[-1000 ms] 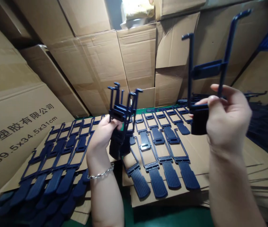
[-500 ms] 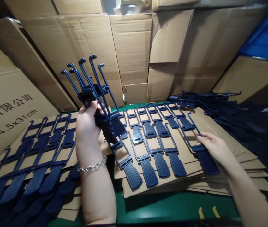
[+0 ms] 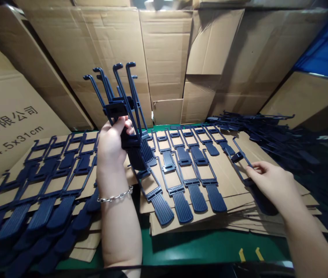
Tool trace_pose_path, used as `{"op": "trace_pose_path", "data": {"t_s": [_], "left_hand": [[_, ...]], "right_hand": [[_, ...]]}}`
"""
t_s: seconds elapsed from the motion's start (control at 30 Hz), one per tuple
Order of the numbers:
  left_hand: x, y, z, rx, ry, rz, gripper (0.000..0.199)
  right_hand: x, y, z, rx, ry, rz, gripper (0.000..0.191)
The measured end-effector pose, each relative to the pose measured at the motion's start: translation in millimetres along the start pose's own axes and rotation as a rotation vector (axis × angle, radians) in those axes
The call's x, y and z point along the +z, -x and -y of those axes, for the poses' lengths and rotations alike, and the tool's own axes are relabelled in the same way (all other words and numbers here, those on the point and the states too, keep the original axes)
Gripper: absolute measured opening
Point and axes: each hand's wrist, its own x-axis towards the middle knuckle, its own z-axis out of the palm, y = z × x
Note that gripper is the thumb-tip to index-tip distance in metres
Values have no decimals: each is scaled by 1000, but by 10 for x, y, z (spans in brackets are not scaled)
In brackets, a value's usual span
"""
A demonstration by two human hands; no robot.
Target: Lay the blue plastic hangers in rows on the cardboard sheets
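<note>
My left hand (image 3: pixel 113 141) is raised left of centre, its fingers closed around a bundle of several dark blue plastic frames (image 3: pixel 135 154) whose hooked rods point up. At the right, my right hand (image 3: pixel 268 181) pinches the side rod of one dark blue frame (image 3: pixel 243 168); this frame is tilted above the cardboard, with its flat paddle end toward me. Between my hands, rows of similar frames (image 3: pixel 184 206) lie on cardboard sheets (image 3: pixel 233 199). The palm side of my left hand is partly hidden by the bundle.
More frames (image 3: pixel 42 214) lie in rows on cardboard at the left. A tangled heap of dark frames (image 3: pixel 268 131) sits at the back right. Cardboard boxes (image 3: pixel 164 54) stand behind the green table (image 3: pixel 181 247). Two yellow pieces (image 3: pixel 259 253) are near the front edge.
The bundle in my left hand has shifted slightly right and its rods stand more upright. My right hand has moved a little right, and its frame has turned more edge-on.
</note>
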Motion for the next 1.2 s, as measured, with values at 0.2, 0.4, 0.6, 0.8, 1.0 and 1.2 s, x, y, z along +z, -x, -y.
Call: {"op": "trace_pose_path", "data": {"t_s": [0.2,0.4,0.6,0.8,1.0,1.2], "left_hand": [[8,23,22,7,-55,43,17],[32,22,58,-13,-111,50,13],[19,21,75,-24,-105,96,12],[-7,65,16,8,-228,143,12],[-71,113,27,-188,-295,373,23],[77,262,7,-312,-227,579,33]], "right_hand": [[161,11,125,-225,161,35,44],[380,185,326,-425,237,88,41],[387,209,332,-374,302,43,41],[455,99,146,-440,272,100,38],[407,84,242,-541,120,73,35],[152,490,904,-670,-587,240,39]]}}
